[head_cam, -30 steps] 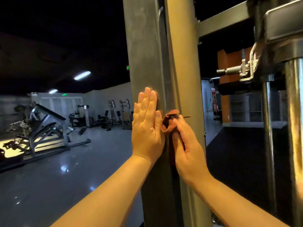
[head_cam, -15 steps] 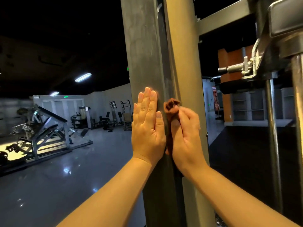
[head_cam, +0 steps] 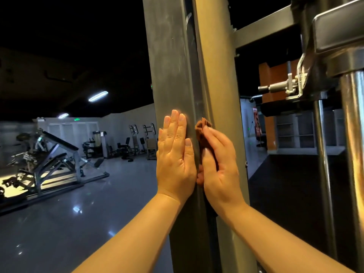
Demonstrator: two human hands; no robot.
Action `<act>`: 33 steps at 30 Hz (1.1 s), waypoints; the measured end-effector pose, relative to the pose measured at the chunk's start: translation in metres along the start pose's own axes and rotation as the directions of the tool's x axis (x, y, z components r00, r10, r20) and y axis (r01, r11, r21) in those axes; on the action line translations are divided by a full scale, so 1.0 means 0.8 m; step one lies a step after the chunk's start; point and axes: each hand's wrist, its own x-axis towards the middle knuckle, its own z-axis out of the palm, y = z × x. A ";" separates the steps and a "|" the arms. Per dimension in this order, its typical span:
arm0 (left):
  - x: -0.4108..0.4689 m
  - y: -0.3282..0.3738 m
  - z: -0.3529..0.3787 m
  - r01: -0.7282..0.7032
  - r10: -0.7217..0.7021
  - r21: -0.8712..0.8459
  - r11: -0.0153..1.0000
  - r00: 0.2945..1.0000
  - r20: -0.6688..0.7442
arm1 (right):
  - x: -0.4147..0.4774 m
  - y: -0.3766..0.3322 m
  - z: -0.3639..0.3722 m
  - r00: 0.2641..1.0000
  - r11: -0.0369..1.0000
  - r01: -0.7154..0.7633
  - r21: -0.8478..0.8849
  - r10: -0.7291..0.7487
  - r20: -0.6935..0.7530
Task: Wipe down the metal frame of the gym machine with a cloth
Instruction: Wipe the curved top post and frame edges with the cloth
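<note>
A tall grey metal upright of the gym machine frame (head_cam: 173, 66) fills the middle of the view, with a second, yellow-lit face (head_cam: 214, 75) to its right. My left hand (head_cam: 175, 156) lies flat against the left face, fingers together and pointing up, holding nothing. My right hand (head_cam: 218, 162) is closed around a bunched brown cloth (head_cam: 202, 129) and presses it into the groove between the two faces. The cloth's top pokes out above my fingers; the rest is hidden under my hand.
A crossbar (head_cam: 264, 30) runs right from the upright to a carriage with a chrome pin (head_cam: 277, 88) and polished guide rods (head_cam: 352, 154). Other gym machines (head_cam: 51, 154) stand on the glossy floor at far left. Dark mats cover the floor at right.
My right hand has slid the cloth up along the groove and turned more upright against the frame. My left hand has stayed flat in the same place.
</note>
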 end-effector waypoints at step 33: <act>-0.001 0.008 0.001 0.001 -0.001 0.011 1.000 1.000 -0.014 | 0.000 0.002 -0.024 0.974 0.997 -0.076 -0.032 0.081 0.212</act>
